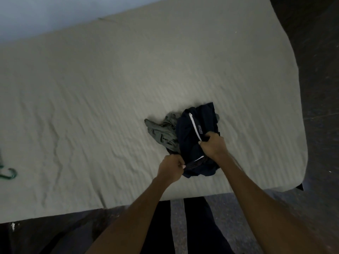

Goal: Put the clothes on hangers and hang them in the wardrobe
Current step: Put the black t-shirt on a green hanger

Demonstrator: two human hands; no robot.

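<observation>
Clothes lie near the bed's (128,70) front-right corner: we grasp the navy garment (194,132) with both left hand (170,168) and right hand (212,144), grey-green garment (161,131) touching beside it.

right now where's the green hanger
In the head view the green hanger lies at the far left edge of the bed, partly cut off by the frame, well away from the dark garment that both hands hold.
</observation>
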